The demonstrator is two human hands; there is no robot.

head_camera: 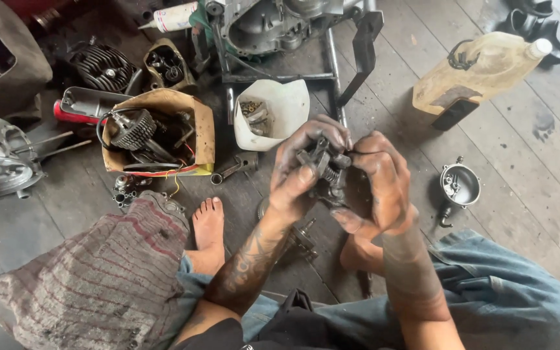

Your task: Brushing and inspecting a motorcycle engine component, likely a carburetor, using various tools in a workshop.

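Counted: two hands (306,172) (377,188), one part (325,170), two boxes (197,126) (186,81), one white tub (290,107), one jug (481,68), one rag (105,272).

One camera only, riding on the seated person's head and tilted steeply down over the lap. It looks forward and down across the knees to the plank floor (539,168), close in: the left hand (306,172) and right hand (377,185) sit near the middle of the frame, forearms rising from the bottom edge. The far reach stops at an engine casing (273,23) along the top edge. A cardboard box (157,133) lies left, a plastic jug (481,68) right. No second view to share ground with.
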